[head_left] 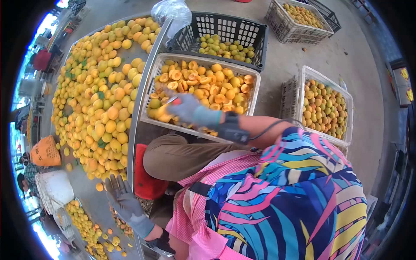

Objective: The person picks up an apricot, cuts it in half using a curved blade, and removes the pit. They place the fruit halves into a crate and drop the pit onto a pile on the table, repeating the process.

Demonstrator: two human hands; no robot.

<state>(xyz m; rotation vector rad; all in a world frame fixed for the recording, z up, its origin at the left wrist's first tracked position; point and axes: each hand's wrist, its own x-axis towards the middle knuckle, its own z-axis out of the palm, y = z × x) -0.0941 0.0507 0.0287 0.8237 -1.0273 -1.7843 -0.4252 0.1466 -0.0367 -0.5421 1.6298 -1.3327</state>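
We are looking down past our patterned sleeve, which is hiding the near edge of the white crate (255, 86) of halved fruit. The big table of whole yellow fruit (99, 99) is spreading left, its far end blurring out. Our right hand (186, 108), gloved, is reaching into the white crate, fingers curled around something red we cannot make out. Our left hand (123, 197) is hovering open, fingers spread, near the table's near edge, holding nothing.
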